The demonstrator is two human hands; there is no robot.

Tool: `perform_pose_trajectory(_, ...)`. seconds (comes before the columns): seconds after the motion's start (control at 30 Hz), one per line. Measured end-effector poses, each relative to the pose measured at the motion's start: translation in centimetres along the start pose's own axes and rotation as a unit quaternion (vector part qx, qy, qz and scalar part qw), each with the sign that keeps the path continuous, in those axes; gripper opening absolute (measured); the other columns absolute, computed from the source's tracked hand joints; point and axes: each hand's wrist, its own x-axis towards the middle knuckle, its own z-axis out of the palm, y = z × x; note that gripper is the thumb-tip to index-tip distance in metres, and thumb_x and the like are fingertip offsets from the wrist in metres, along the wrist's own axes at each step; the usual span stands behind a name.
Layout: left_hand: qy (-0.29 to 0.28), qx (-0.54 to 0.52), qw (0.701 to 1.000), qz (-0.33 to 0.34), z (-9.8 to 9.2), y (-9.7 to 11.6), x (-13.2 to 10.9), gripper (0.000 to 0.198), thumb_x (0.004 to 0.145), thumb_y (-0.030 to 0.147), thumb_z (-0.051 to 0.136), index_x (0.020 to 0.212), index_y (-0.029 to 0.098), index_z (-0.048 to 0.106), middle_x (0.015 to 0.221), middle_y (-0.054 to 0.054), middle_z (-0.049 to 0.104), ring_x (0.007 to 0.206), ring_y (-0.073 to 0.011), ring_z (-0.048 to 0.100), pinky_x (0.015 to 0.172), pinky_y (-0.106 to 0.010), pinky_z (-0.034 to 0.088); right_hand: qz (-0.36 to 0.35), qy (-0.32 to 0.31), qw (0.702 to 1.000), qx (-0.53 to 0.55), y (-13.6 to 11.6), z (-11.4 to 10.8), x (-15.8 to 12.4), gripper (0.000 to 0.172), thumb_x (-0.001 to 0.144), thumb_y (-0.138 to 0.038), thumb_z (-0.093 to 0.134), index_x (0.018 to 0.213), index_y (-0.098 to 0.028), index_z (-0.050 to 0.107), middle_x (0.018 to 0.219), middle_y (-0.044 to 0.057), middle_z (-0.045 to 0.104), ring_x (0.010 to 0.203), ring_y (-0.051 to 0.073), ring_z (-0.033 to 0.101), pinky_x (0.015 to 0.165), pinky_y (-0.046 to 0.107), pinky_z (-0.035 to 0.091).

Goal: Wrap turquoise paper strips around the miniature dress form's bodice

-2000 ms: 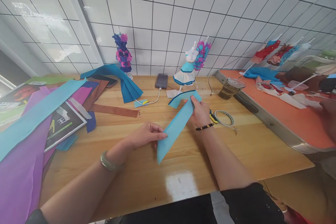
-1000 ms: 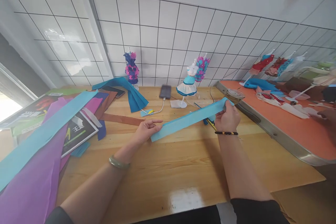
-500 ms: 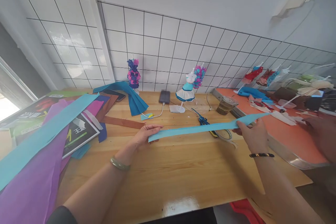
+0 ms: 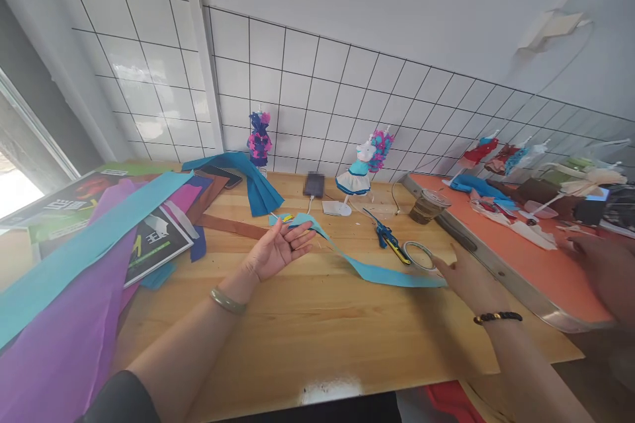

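My left hand is turned palm up with its fingers spread. A light blue strip, of paper or cloth, runs from behind those fingers in a loose curve across to the right; whether its left end touches them I cannot tell. My right hand is lowered over the table, thumb and fingers apart. One of its fingertips reaches the edge of a roll of tape, and the strip's right end lies just beside the hand. Left of the tape are blue-handled pliers and a yellow-and-black cutter.
Purple sheet, light blue sheet and magazines pile up at left. Small dressed mannequins stand by the tiled wall. A plastic cup sits near an orange table, where another person's hand shows.
The strip was stretched straight between both hands; now it sags onto the table. My left hand has opened and turned palm up. My right hand has let go and moved down toward the tape.
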Motion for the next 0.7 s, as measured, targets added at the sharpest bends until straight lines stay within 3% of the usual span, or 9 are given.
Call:
perform_pose_trajectory(0.03, -0.001, 0.004, 1.000, 0.009, -0.1, -0.1, 0.0, 0.023, 0.084, 0.039, 0.062, 0.087, 0.017, 0.066, 0.129, -0.010, 0.061, 0.119, -0.0274, 0.056, 0.101, -0.043, 0.042, -0.018, -0.050, 0.996, -0.072, -1.7, 0.4, -0.4, 0.041, 0.059, -0.046, 0.073, 0.091, -0.021, 0.064, 0.043, -0.002, 0.051, 0.040, 0.021, 0.047, 0.044, 0.033, 0.033)
perform_pose_trajectory(0.1, 0.014, 0.025, 0.999, 0.024, -0.3, -0.2, 0.2, 0.008, 0.082, 0.026, 0.066, 0.084, 0.018, 0.065, 0.129, -0.009, 0.061, 0.118, -0.0256, 0.058, 0.100, -0.041, 0.043, -0.078, -0.093, 0.987, -0.106, -5.5, 1.7, -1.5, 0.046, 0.074, -0.049, 0.061, 0.110, -0.020, 0.061, 0.055, 0.001, 0.058, 0.052, 0.023, 0.055, 0.052, 0.035, 0.038)
perform_pose_trajectory(0.23, 0.093, 0.068, 0.993, 0.034, -0.5, -0.4, 0.5, 0.008, 0.078, 0.012, 0.067, 0.085, 0.016, 0.064, 0.120, -0.008, 0.067, 0.108, -0.0215, 0.064, 0.094, -0.035, 0.048, -0.165, -0.200, 0.965, 0.043, -12.2, 5.6, -5.0, 0.052, 0.083, -0.047, 0.054, 0.127, -0.022, 0.052, 0.090, 0.006, 0.067, 0.078, 0.021, 0.062, 0.069, 0.035, 0.048)
perform_pose_trajectory(0.33, 0.125, 0.071, 0.989, 0.039, -0.7, -0.5, 0.8, 0.004, 0.082, 0.019, 0.064, 0.083, 0.015, 0.063, 0.104, -0.007, 0.073, 0.097, -0.0184, 0.069, 0.088, -0.031, 0.051, -0.222, -0.266, 0.934, 0.093, -15.0, 9.1, -7.0, 0.052, 0.083, -0.044, 0.056, 0.130, -0.023, 0.049, 0.116, 0.009, 0.063, 0.103, 0.024, 0.059, 0.087, 0.040, 0.047)
perform_pose_trajectory(0.43, 0.142, 0.083, 0.986, 0.039, -0.9, -0.4, 1.0, 0.009, 0.084, 0.024, 0.062, 0.084, 0.015, 0.063, 0.095, -0.007, 0.075, 0.090, -0.0168, 0.070, 0.082, -0.029, 0.053, -0.225, -0.319, 0.918, 0.069, -16.1, 11.8, -7.6, 0.048, 0.082, -0.035, 0.056, 0.127, -0.019, 0.052, 0.123, 0.011, 0.061, 0.115, 0.026, 0.054, 0.097, 0.043, 0.042)
perform_pose_trajectory(0.5, 0.152, 0.099, 0.983, 0.042, -1.0, -0.4, 1.1, 0.012, 0.082, 0.027, 0.064, 0.084, 0.014, 0.063, 0.089, -0.007, 0.075, 0.082, -0.0159, 0.071, 0.075, -0.027, 0.053, -0.217, -0.346, 0.911, 0.051, -16.2, 12.6, -7.5, 0.037, 0.083, -0.029, 0.052, 0.117, -0.017, 0.058, 0.118, 0.012, 0.064, 0.110, 0.027, 0.057, 0.095, 0.042, 0.042)
perform_pose_trajectory(0.57, 0.159, 0.122, 0.978, 0.052, -1.1, -0.4, 1.1, 0.017, 0.079, 0.030, 0.067, 0.077, 0.013, 0.063, 0.079, -0.007, 0.074, 0.068, -0.0140, 0.069, 0.063, -0.023, 0.052, -0.208, -0.373, 0.903, 0.040, -16.1, 12.7, -7.1, 0.024, 0.084, -0.028, 0.048, 0.098, -0.017, 0.064, 0.101, 0.010, 0.069, 0.094, 0.025, 0.062, 0.086, 0.040, 0.046)
perform_pose_trajectory(0.7, 0.166, 0.188, 0.964, 0.087, -1.1, -0.7, 1.3, 0.032, 0.071, 0.037, 0.073, 0.058, 0.013, 0.055, 0.053, -0.001, 0.062, 0.040, -0.0070, 0.052, 0.041, -0.019, 0.036, -0.173, -0.452, 0.874, 0.034, -15.6, 11.2, -5.9, 0.026, 0.086, -0.036, 0.045, 0.073, -0.018, 0.059, 0.067, 0.003, 0.065, 0.063, 0.018, 0.060, 0.059, 0.029, 0.046)
